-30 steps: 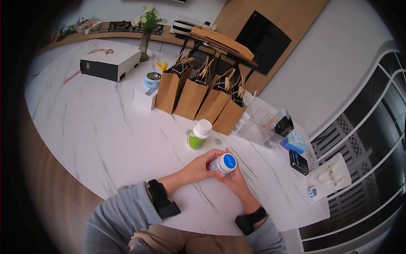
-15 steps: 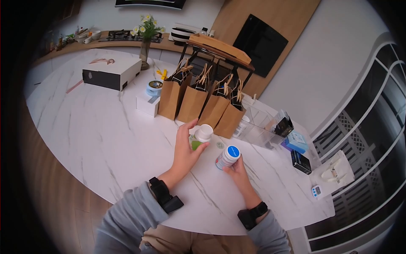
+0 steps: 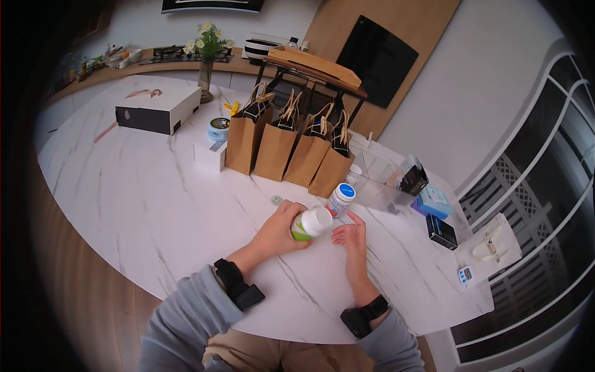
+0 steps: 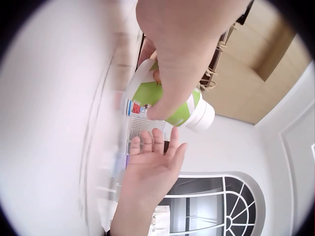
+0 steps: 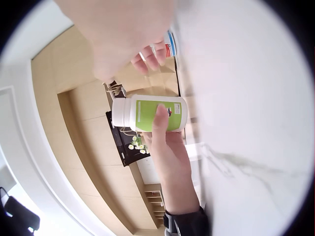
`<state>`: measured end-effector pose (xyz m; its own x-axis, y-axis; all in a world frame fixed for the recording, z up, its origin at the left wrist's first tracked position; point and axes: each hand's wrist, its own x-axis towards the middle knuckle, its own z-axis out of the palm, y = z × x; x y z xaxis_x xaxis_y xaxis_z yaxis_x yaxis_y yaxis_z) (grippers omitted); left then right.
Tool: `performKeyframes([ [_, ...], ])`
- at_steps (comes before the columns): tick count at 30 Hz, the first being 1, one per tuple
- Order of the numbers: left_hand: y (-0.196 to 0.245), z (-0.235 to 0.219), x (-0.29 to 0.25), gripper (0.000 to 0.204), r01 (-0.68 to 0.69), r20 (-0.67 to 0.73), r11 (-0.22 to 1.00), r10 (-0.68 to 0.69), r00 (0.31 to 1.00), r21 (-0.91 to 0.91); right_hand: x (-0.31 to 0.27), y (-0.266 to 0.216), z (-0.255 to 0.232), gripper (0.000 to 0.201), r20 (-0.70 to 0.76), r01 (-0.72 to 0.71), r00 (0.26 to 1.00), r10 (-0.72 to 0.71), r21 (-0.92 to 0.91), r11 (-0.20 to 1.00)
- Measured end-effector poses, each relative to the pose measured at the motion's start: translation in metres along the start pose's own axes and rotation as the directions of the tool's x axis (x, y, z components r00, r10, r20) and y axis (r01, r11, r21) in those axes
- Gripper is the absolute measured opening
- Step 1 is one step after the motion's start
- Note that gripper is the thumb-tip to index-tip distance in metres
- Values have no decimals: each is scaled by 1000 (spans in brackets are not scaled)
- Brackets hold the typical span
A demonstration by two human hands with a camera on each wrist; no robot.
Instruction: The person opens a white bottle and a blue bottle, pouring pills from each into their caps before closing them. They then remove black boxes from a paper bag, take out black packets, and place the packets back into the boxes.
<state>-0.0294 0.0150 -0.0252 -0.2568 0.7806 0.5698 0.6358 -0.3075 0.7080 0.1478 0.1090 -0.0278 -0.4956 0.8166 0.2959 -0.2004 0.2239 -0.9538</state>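
Note:
The left hand (image 3: 277, 232) grips a white bottle with a green label (image 3: 304, 227), tilted slightly to the right above the table. In the right wrist view, its thumb lies across the label of the green-labelled bottle (image 5: 147, 114). The right hand (image 3: 352, 239) holds nothing; its fingers are spread and relaxed, palm turned toward the bottle, as the left wrist view shows of the right hand (image 4: 153, 169). Just beyond it, a white bottle with a blue lid (image 3: 341, 199) stands upright near the paper bags.
Several brown paper bags (image 3: 277, 150) stand in a row behind the bottles. A clear plastic bin (image 3: 375, 183) and small boxes (image 3: 441, 231) are at the right. A white box (image 3: 209, 156), a blue tin (image 3: 219, 128) and a black-and-white box (image 3: 158, 111) lie farther left.
The left hand has taken hold of the green-labelled bottle and moved it right and nearer. The right hand has put the blue-lidded bottle farther back and let it go.

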Motion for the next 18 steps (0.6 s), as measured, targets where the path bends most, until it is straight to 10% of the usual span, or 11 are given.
performKeyframes([
  [2,16,-6,-3,55,-13,204,999,6,979,32,-8,-9,8,37,149,94,985,-88,-32,995],
  [10,25,-10,-5,47,-221,155,929,181,971,297,-16,-17,12,25,186,21,982,0,-110,994],
  [16,18,-3,-8,43,-34,240,998,46,970,-52,-13,-17,5,28,154,-9,988,23,-86,996],
  [18,22,-7,-6,46,289,509,899,-90,856,-328,-13,-18,5,31,180,21,984,3,-134,991],
])
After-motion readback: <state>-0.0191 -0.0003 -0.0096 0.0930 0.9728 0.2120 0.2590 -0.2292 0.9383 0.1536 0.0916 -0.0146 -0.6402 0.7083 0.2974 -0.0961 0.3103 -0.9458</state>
